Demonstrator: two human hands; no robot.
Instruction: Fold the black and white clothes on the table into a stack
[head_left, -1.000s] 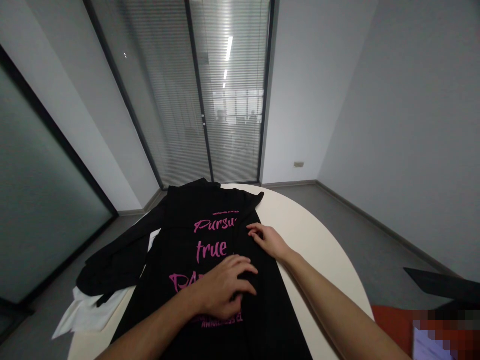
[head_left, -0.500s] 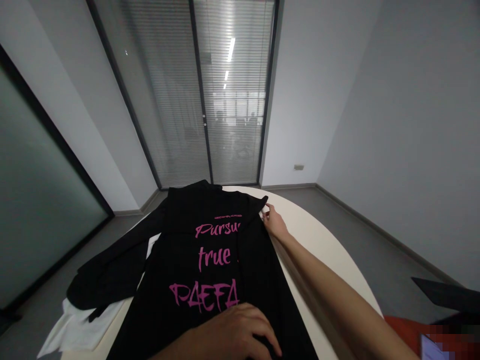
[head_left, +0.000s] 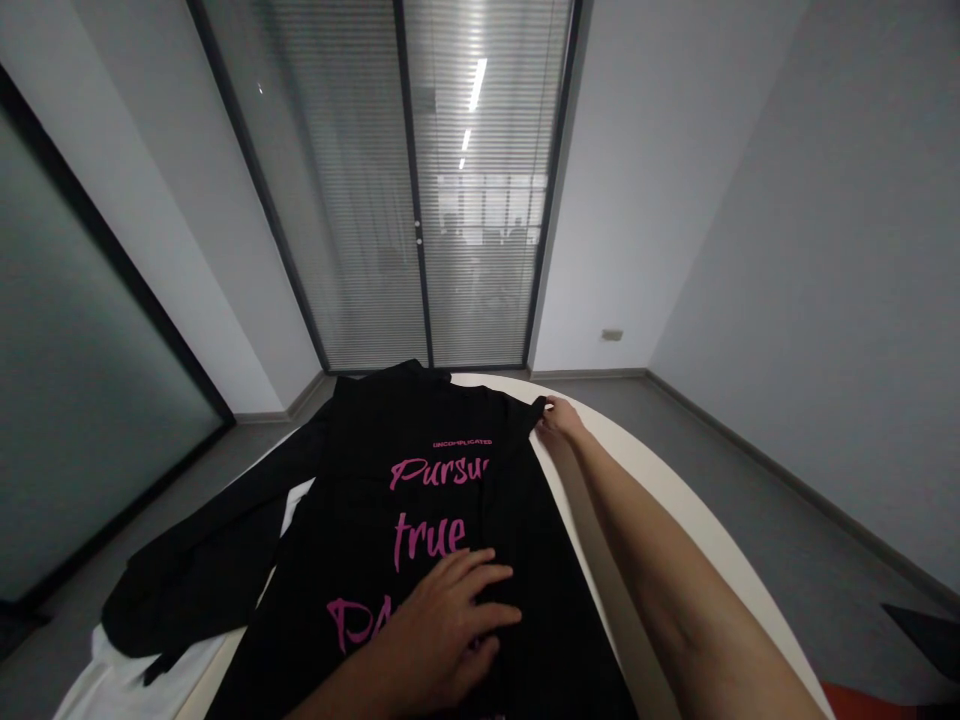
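- Your left hand (head_left: 442, 630) lies flat, fingers spread, on the black shirt (head_left: 375, 430).
- Your right hand (head_left: 560, 416), at one o'clock from it, touches the shirt's far corner; I cannot tell whether it pinches.
- The shirt lies spread on the white table (head_left: 660, 500).

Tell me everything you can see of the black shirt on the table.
The black shirt looks like soft matte fabric with pink lettering on its upper face. It lies flat on the white round table, its right side folded inward over the ends of the words. One long sleeve spreads left past the table edge, over a white cloth. The left hand rests flat on its near middle; the right hand pinches its far right corner.
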